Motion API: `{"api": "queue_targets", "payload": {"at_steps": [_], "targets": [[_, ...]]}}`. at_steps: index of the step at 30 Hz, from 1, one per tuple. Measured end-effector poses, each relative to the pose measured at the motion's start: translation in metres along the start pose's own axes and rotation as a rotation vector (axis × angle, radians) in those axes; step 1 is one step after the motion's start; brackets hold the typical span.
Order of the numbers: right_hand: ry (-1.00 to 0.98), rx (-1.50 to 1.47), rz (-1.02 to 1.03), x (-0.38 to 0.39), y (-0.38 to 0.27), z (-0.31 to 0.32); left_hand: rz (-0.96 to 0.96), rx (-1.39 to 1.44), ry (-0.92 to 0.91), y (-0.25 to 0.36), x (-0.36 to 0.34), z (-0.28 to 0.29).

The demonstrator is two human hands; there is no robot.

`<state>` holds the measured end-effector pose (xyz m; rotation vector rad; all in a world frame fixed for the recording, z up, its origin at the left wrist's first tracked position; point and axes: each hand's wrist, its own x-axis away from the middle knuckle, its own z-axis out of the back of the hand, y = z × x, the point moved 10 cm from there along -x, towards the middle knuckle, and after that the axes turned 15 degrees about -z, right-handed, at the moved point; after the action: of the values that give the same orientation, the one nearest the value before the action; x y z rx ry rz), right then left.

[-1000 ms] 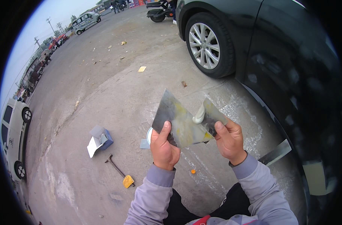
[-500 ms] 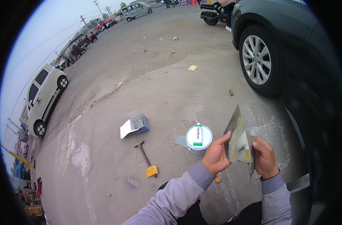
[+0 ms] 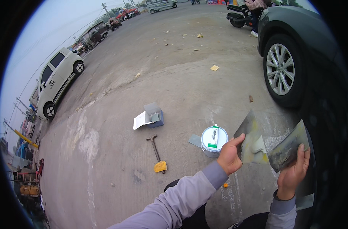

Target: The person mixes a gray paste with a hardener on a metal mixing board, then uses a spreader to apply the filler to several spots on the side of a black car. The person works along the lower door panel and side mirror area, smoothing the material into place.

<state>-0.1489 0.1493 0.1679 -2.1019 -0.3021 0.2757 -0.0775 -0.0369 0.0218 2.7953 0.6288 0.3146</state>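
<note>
My left hand point(image 3: 231, 155) is closed on the edge of a thin flat spreader plate point(image 3: 245, 128). A lump of pale putty point(image 3: 259, 145) lies on that plate, with yellow smears around it. In my right hand point(image 3: 292, 175) is a second flat spreader point(image 3: 292, 145), its face stained grey and yellow, pinched between thumb and fingers. The two plates are apart, the right one tilted just beside the left. Left of my left hand stands a round tin point(image 3: 211, 153) with a pale lid. On the lid lies a white and green tube point(image 3: 213, 138).
A small orange cap point(image 3: 226, 185) lies near my knees. Left of the tin are a grey sheet point(image 3: 195, 140), an opened blue box point(image 3: 156, 124) and a hammer-like tool point(image 3: 154, 149) with a yellow piece point(image 3: 160, 166). A dark car point(image 3: 315, 32) stands close on the right.
My right hand has drawn its spreader away from the left plate, to the right, and turned its stained face into view. The head view has shifted, so the surroundings sit further right.
</note>
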Motion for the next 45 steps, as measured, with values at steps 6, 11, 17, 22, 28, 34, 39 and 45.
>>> {"api": "queue_targets", "payload": {"at_steps": [6, 11, 17, 22, 28, 34, 39, 45], "targets": [[-0.315, 0.623, -0.009, 0.008, 0.032, -0.026, -0.323, -0.17, 0.065, 0.04, 0.001, -0.008], [-0.198, 0.606, -0.175, -0.013, 0.065, 0.008, -0.56, -0.153, 0.061, 0.081, -0.001, -0.003], [-0.017, 0.104, -0.425, -0.019, 0.097, 0.022, -0.814, -0.31, -0.108, 0.085, 0.021, -0.043], [0.028, -0.028, -0.406, -0.016, 0.107, 0.021, -0.719, -0.358, -0.248, 0.054, 0.027, -0.055], [0.02, -0.068, -0.125, -0.023, 0.058, 0.025, -0.705, -0.896, -0.393, 0.023, 0.041, -0.056], [-0.116, -0.275, 0.082, -0.03, -0.003, 0.029, -0.518, -0.364, -0.233, 0.039, 0.018, -0.047], [-0.296, 0.109, -0.12, -0.013, 0.04, 0.005, -0.477, -0.268, -0.256, 0.045, 0.011, -0.054], [-0.135, 0.884, 0.246, -0.006, 0.02, -0.003, -0.775, -0.319, -0.22, 0.082, 0.023, -0.062]]}}
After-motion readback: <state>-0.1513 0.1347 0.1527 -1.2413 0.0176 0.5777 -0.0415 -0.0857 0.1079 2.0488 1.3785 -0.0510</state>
